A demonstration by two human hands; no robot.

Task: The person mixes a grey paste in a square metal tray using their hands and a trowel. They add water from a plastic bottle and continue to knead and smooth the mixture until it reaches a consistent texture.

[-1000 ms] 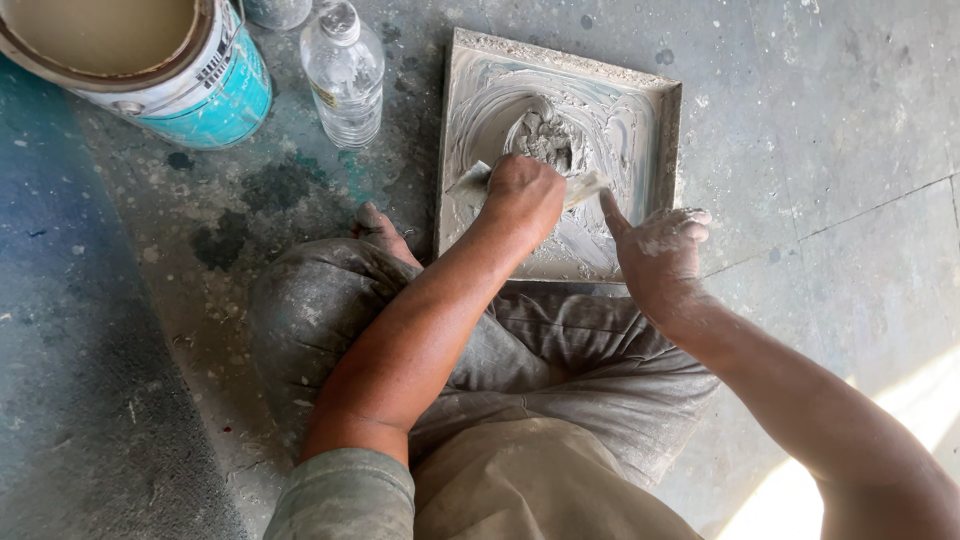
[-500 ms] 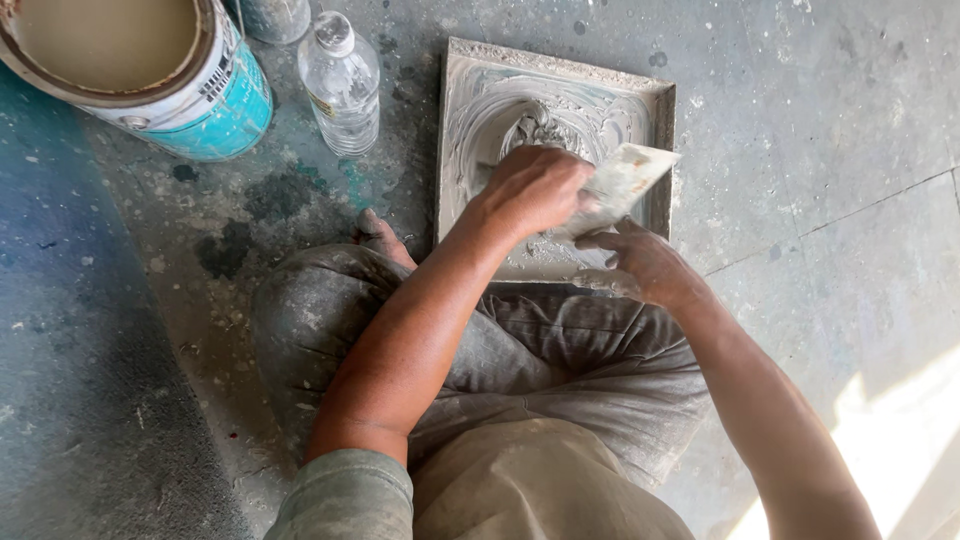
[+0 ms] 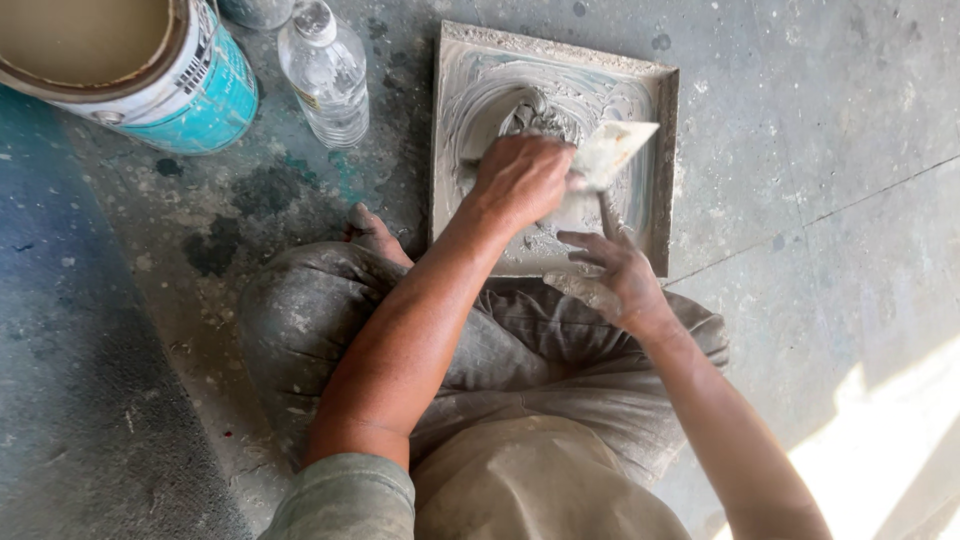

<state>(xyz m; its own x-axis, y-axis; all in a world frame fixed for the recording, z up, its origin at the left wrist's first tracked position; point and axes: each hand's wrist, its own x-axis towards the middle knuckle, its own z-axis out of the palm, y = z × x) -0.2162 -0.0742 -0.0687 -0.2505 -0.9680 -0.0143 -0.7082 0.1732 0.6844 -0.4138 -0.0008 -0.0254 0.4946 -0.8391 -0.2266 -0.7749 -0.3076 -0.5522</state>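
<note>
Sitting on the gray concrete floor [image 3: 820,130] with knees folded, a person works over a square tray [image 3: 668,150] that lies flat on the floor right in front of the knees. Wet gray paste [image 3: 500,95] is smeared in swirls all over the inside of the tray, with a lump of it near the tray's middle. The left hand [image 3: 522,178] reaches over the middle of the tray, its fingers curled tight around the handle of a flat scraper [image 3: 612,150], so the grip is closed on that tool. The scraper's wide pale blade sticks out toward the right side of the tray and looks coated with paste, tilted up a little above the smeared bottom. The right hand [image 3: 610,275] sits at the near edge of the tray, just below the scraper, with its fingers spread and bent loosely; they hold nothing, and the fingertips rest on or just over the tray's near rim, I cannot tell which. Paste sticks to that hand's fingers. To the left of the tray, close beside it, stands 1 clear plastic bottle [image 3: 325,75] with a white cap. Farther left of the tray, past the bottle, stands 1 big round bucket [image 3: 200,105] with a teal and white side, filled with a smooth tan liquid. Dark wet stains [image 3: 265,190] mark the floor between the bucket and the tray, near the person's left knee. Dusty gray trousers [image 3: 310,320] cover the folded legs just below the tray.
</note>
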